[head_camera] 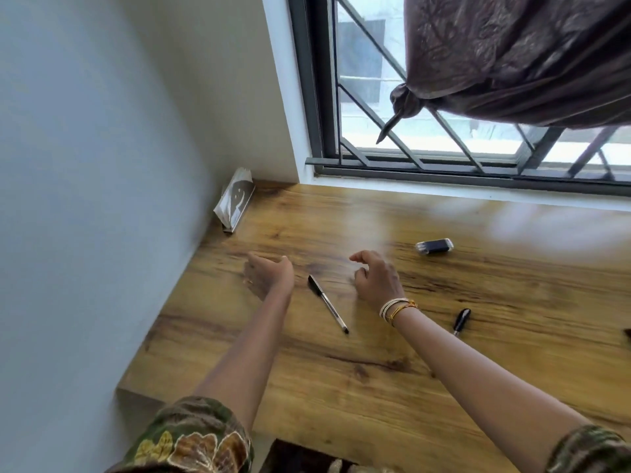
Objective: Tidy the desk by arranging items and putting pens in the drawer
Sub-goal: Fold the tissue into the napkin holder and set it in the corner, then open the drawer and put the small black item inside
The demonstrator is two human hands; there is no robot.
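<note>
Both arms reach forward over the wooden desk (341, 387). The left hand (268, 274) and right hand (377, 278) hover loosely curled, holding nothing. A black-capped pen (327, 303) lies on the desk between them, a second dark pen (461, 320) right of the right wrist.

Daylight from a barred window (426, 107) (its patterned brown curtain (512, 52) knotted and drawn aside) glares across a wood-grain desk (341, 377) set into the corner of pale painted walls (85, 165).
</note>
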